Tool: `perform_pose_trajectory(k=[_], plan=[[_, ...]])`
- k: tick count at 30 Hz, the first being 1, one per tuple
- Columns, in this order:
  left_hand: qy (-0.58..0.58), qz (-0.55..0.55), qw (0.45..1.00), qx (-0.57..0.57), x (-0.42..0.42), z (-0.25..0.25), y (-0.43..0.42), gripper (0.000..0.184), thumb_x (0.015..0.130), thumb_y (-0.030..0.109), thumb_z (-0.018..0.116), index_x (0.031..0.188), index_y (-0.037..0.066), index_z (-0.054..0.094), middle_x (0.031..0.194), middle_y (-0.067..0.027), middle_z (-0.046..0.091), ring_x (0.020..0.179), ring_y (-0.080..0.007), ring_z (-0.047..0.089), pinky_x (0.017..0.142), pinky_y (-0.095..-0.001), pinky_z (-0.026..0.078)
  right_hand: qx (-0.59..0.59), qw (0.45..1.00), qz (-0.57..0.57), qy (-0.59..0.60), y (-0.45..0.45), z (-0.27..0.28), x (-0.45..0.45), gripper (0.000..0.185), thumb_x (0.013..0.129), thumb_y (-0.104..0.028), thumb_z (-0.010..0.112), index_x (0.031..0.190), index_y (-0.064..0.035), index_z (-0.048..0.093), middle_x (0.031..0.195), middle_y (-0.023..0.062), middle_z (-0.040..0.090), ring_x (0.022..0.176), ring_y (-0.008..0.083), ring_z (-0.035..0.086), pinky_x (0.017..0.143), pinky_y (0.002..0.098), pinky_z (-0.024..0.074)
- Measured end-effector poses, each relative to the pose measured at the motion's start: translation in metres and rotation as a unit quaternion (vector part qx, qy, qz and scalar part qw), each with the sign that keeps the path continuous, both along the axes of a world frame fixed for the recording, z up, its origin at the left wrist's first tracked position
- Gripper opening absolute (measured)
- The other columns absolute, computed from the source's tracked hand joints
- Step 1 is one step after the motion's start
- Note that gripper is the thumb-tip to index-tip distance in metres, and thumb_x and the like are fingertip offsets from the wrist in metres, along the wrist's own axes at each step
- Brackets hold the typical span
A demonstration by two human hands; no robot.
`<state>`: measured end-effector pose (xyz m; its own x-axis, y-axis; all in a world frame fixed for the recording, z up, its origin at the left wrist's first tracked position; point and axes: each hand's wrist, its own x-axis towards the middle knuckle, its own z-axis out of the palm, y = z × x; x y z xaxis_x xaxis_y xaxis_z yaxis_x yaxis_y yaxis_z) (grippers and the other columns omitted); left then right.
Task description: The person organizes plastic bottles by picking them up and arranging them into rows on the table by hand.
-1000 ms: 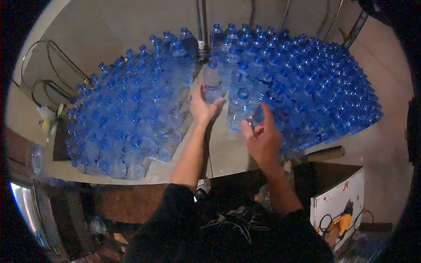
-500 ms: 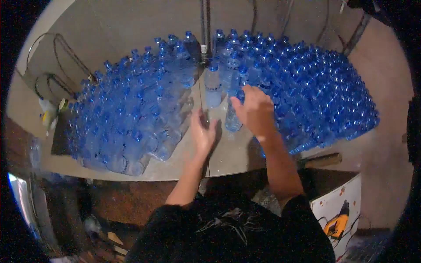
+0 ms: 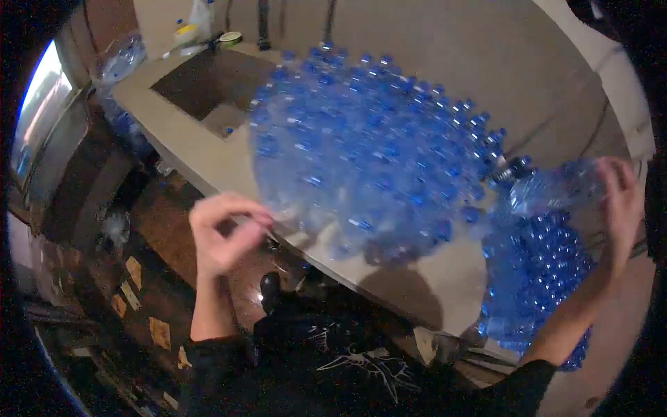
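My right hand [image 3: 622, 194] is out at the far right, its fingers closed on a clear plastic bottle [image 3: 559, 187]. That bottle lies nearly sideways above other bottles and is smeared by motion. At the counter's front edge, my left hand [image 3: 221, 229] is raised with thumb and bent fingers drawn together in a pinch; anything between the tips is too small to make out. Beyond it stands a dense group of blue-capped plastic bottles [image 3: 368, 139]. A second group of bottles [image 3: 535, 264] stands to the right, partly behind my right forearm.
A sink [image 3: 208, 87] is set into the counter [image 3: 163, 128] at the left, with a loose blue cap [image 3: 229, 131] in it. A yellow-and-white container [image 3: 186, 33] stands behind it. Below the counter, the floor [image 3: 167, 243] holds scattered flat pieces.
My view has swung left, bringing the sink into sight. My hands have moved well apart, and the right one has lifted and tipped a bottle sideways.
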<state>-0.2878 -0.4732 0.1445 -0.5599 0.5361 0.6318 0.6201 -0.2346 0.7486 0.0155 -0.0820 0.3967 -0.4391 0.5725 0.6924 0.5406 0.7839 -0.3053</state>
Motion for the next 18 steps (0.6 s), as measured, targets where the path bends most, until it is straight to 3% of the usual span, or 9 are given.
perform_pose_trajectory(k=[1,4,7,9,10,11,13,15,18], plan=[[-0.073,0.028,0.995,0.057,-0.039,-0.014,-0.015,0.012,0.079,0.009,0.066,0.084,-0.001,0.069,0.076,-0.0093,0.069,0.071,-0.0171,0.066,0.069,-0.0292,0.052,-0.002,0.999,0.008,0.036,0.002,0.029,-0.026,0.032,0.090,-0.033,0.060,0.103,-0.0037,0.066,0.078,-0.0012,0.058,0.065,0.0071,0.044,0.062,0.0221,0.0364],[-0.262,0.135,0.950,0.100,-0.164,-0.073,-0.033,0.021,0.092,0.015,0.062,0.104,-0.002,0.066,0.084,-0.0069,0.065,0.077,-0.0140,0.063,0.070,-0.0261,0.050,-0.049,0.991,0.104,0.067,0.017,0.081,-0.133,0.033,0.091,-0.034,0.060,0.104,-0.0040,0.066,0.076,-0.0018,0.056,0.064,0.0070,0.042,0.062,0.0211,0.0359],[-0.246,0.229,0.940,0.050,-0.243,-0.135,-0.042,0.023,0.088,0.015,0.067,0.107,0.002,0.067,0.083,-0.0032,0.065,0.076,-0.0089,0.060,0.063,-0.0226,0.049,-0.168,0.959,0.230,0.005,0.037,0.115,-0.248,0.034,0.092,-0.034,0.059,0.106,-0.0042,0.066,0.074,-0.0024,0.054,0.064,0.0069,0.041,0.063,0.0201,0.0355],[-0.200,0.275,0.937,-0.082,-0.265,-0.155,-0.041,0.024,0.083,0.017,0.070,0.104,0.004,0.069,0.079,-0.0023,0.066,0.074,-0.0053,0.059,0.060,-0.0227,0.048,-0.221,0.935,0.274,-0.048,0.041,0.115,-0.333,0.035,0.093,-0.035,0.058,0.107,-0.0044,0.066,0.073,-0.0027,0.052,0.063,0.0068,0.040,0.064,0.0194,0.0352],[-0.220,0.275,0.928,-0.120,-0.282,-0.168,-0.033,0.024,0.080,0.016,0.069,0.101,0.005,0.070,0.078,-0.0053,0.069,0.069,-0.0088,0.062,0.061,-0.0249,0.050,-0.180,0.939,0.289,-0.045,0.007,0.085,-0.383,0.035,0.092,-0.035,0.059,0.106,-0.0033,0.067,0.073,-0.0025,0.051,0.063,0.0070,0.041,0.062,0.0196,0.0356],[-0.086,0.338,0.918,-0.186,-0.280,-0.154,-0.033,0.024,0.082,0.019,0.066,0.101,0.007,0.071,0.082,-0.0093,0.070,0.069,-0.0181,0.066,0.065,-0.0313,0.052,-0.139,0.942,0.303,-0.041,-0.027,0.055,-0.434,0.035,0.092,-0.034,0.061,0.105,-0.0022,0.067,0.073,-0.0023,0.049,0.062,0.0072,0.043,0.061,0.0199,0.0360],[-0.124,0.315,0.920,-0.196,-0.281,-0.141,-0.041,0.022,0.084,0.022,0.063,0.099,0.008,0.071,0.085,-0.0110,0.070,0.076,-0.0266,0.068,0.071,-0.0375,0.052,-0.200,0.944,0.257,-0.051,-0.041,0.017,-0.511,0.034,0.090,-0.032,0.065,0.101,0.0003,0.068,0.072,0.0003,0.053,0.060,0.0090,0.051,0.058,0.0222,0.0427],[-0.125,0.364,0.906,-0.173,-0.288,-0.141,-0.049,0.020,0.085,0.023,0.063,0.097,0.009,0.070,0.085,-0.0106,0.069,0.077,-0.0271,0.068,0.071,-0.0394,0.052,-0.199,0.950,0.209,-0.121,-0.034,-0.027,-0.575,0.033,0.087,-0.030,0.069,0.096,0.0022,0.067,0.070,0.0048,0.058,0.057,0.0131,0.059,0.054,0.0281,0.0505],[-0.098,0.409,0.884,-0.202,-0.294,-0.142,-0.053,0.016,0.085,0.021,0.063,0.095,0.009,0.068,0.086,-0.0104,0.068,0.077,-0.0276,0.067,0.070,-0.0402,0.052,-0.159,0.949,0.148,-0.227,-0.022,-0.096,-0.636,0.033,0.086,-0.027,0.069,0.088,0.0057,0.068,0.065,0.0093,0.063,0.052,0.0166,0.063,0.050,0.0317,0.0538]])
